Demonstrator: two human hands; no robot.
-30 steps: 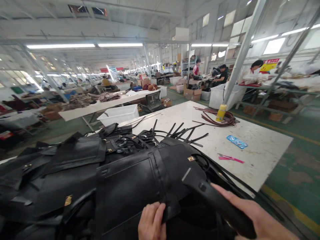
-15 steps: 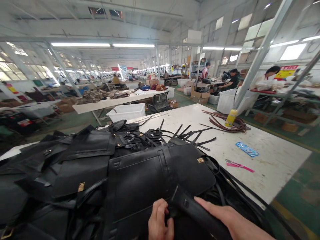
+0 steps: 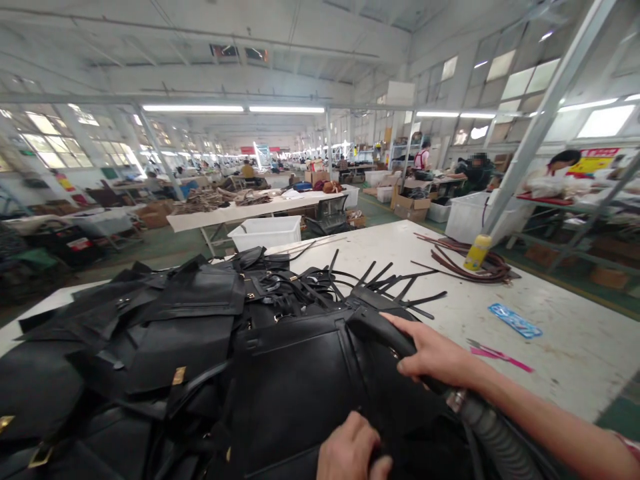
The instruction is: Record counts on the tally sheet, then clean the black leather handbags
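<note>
A black leather bag (image 3: 295,373) with stitched seams lies on top of the heap in front of me. My left hand (image 3: 350,448) is closed at its near part, fingers curled on the black leather. My right hand (image 3: 425,350) is wrapped round a black hose nozzle (image 3: 383,330), whose wide flat end lies over the upper right of the bag. A metal collar joins the nozzle to a ribbed hose (image 3: 495,433) running down to the lower right. The nozzle and right arm hide part of the bag's flap.
More black bags (image 3: 190,300) with gold clasps are heaped to the left, and thin black straps (image 3: 380,277) lie behind. On the white table (image 3: 565,367) rest pink-handled snips (image 3: 500,357), a blue card (image 3: 515,321), brown straps (image 3: 450,263) and a yellow bottle (image 3: 479,253). Co-workers sit farther back.
My right hand has carried the nozzle up and forward across the bag, bringing its hose into view. My left hand has shifted slightly right and lower in the picture. The camera view has shifted.
</note>
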